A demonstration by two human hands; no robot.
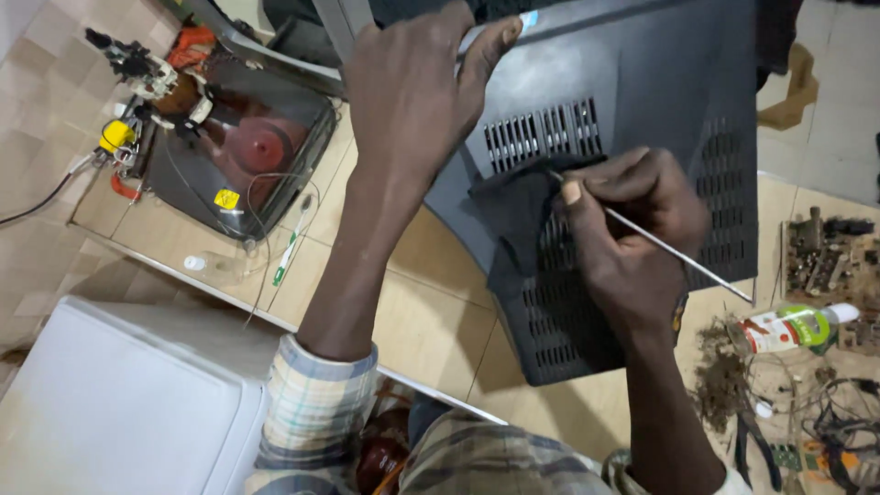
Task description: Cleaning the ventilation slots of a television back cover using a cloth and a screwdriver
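Observation:
A dark grey plastic television back cover (632, 101) with vent slots lies on the tiled floor. My left hand (412, 92) presses down on its upper edge, fingers spread over the rim. My right hand (632, 243) grips a thin metal rod (678, 254) like a pen. The rod's tip touches the cover near the slots and its long end sticks out to the right.
A bare picture tube (243, 151) with wires and a circuit part lies at the left. A white box (128, 394) stands at the lower left. At the right are a circuit board (825, 257), a plastic bottle (793, 327), dirt, pliers (756, 449) and tangled wires.

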